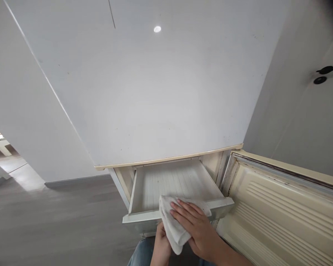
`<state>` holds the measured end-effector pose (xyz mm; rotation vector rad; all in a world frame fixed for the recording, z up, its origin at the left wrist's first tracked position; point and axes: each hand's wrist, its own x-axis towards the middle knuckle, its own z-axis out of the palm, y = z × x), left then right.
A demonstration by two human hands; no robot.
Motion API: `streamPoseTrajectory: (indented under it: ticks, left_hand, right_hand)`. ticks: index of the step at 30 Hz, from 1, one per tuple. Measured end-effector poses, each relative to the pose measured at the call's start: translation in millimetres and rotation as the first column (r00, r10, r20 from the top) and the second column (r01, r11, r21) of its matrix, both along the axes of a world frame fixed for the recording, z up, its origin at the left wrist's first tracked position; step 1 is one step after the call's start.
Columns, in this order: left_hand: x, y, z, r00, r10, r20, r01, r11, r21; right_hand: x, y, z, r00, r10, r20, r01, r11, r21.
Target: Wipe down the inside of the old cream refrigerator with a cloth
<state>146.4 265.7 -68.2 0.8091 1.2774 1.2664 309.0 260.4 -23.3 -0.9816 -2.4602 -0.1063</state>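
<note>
A folded white cloth [170,227] lies over the front rim of a pulled-out white refrigerator drawer [169,181]. My right hand [198,231] presses on the cloth from above, its fingers laid across it. Just to the left, my left hand [162,242] is closed at the drawer's front panel, below the rim. The cloth partly covers that hand, and its fingertips are hidden. No contents show on the ribbed drawer floor.
Above the drawer spreads the refrigerator's white top [166,92]. Its cream door [277,210] hangs open on the right, with dark stains along the seal. Grey wood-look floor [72,221] lies to the left. My jeans-clad knee [143,253] is below the drawer.
</note>
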Motion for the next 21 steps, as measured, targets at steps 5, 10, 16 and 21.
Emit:
streamPoseTrajectory:
  ticks: [5, 10, 16, 21]
  left_hand:
    - [-2, -3, 8.2, 0.942, -0.307, 0.136, 0.3, 0.951, 0.068]
    - [3, -5, 9.3, 0.959, -0.216, 0.184, 0.212, 0.976, 0.04]
    - [6, -1, 12.5, 0.966, -0.258, 0.017, 0.258, 0.966, 0.018]
    - [7, 12, 28.6, 0.977, -0.194, 0.084, 0.191, 0.98, 0.049]
  right_hand:
    - [50, -2, -29.5, 0.99, -0.134, -0.037, 0.139, 0.959, 0.249]
    - [91, -3, -44.1, 0.962, -0.221, -0.158, 0.263, 0.907, 0.328]
    - [113, -14, -59.1, 0.846, -0.318, -0.429, 0.427, 0.885, 0.187]
    - [106, -36, -70.9, 0.168, -0.698, -0.696, 0.588, 0.637, -0.498]
